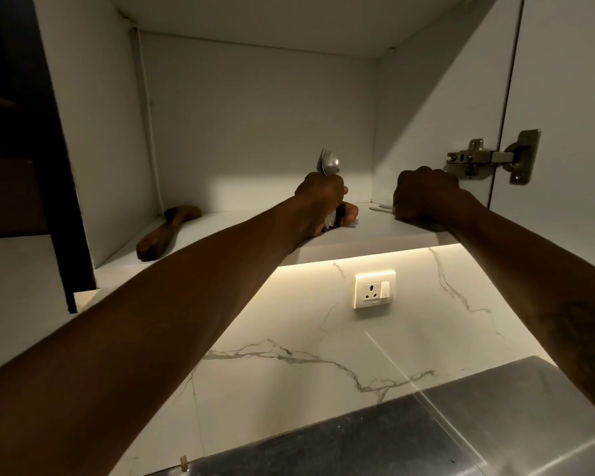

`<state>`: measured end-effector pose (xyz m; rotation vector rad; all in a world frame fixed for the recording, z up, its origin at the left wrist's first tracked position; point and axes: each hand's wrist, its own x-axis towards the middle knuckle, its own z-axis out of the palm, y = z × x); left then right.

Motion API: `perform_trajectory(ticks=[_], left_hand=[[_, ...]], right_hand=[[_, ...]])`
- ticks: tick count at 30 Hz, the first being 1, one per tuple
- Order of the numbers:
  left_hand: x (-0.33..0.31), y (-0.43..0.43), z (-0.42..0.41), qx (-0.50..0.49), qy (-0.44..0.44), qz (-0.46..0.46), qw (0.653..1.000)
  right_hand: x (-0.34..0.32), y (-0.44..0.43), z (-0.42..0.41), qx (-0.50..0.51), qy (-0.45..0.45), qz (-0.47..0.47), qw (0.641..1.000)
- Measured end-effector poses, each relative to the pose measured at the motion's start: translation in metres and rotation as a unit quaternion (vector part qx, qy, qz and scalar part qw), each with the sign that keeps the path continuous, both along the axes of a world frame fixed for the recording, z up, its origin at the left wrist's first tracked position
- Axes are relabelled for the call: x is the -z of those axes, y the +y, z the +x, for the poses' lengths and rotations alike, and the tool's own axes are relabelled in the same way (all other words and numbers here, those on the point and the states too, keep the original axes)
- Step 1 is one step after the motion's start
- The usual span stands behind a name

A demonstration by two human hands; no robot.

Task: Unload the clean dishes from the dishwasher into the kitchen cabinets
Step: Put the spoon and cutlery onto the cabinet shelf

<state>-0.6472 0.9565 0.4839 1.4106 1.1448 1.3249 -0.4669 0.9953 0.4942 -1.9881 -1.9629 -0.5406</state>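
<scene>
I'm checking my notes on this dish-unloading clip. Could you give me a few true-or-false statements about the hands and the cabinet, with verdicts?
1. The left hand grips metal spoons with their bowls pointing up. True.
2. The wooden utensil lies to the right of both hands. False: it lies at the left end of the shelf, apart from both hands.
3. The right hand rests on the shelf with its fingers curled. True.
4. The cabinet is closed. False: it stands open, with a door hinge showing on the right.
</scene>
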Motion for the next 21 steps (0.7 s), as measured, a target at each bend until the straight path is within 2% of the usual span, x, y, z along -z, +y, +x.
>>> perform_trajectory(ticks=[7,13,21], left_hand=[[-0.0004,0.0025,0.0,-0.01,0.009,0.003,1.0],[-0.001,0.0017,0.0016,-0.013,0.017,0.005,1.0],[-0.0002,0.0017,-0.0002,-0.011,0.016,0.001,1.0]], right_hand=[[0.0034,-0.0018,0.0033,0.0,-0.037,0.039,0.999],[0.0007,0.0021,-0.0004,-0.003,-0.006,0.019,1.0],[0.0018,-0.0051,-0.0024,0.013,-0.037,0.017,0.999]])
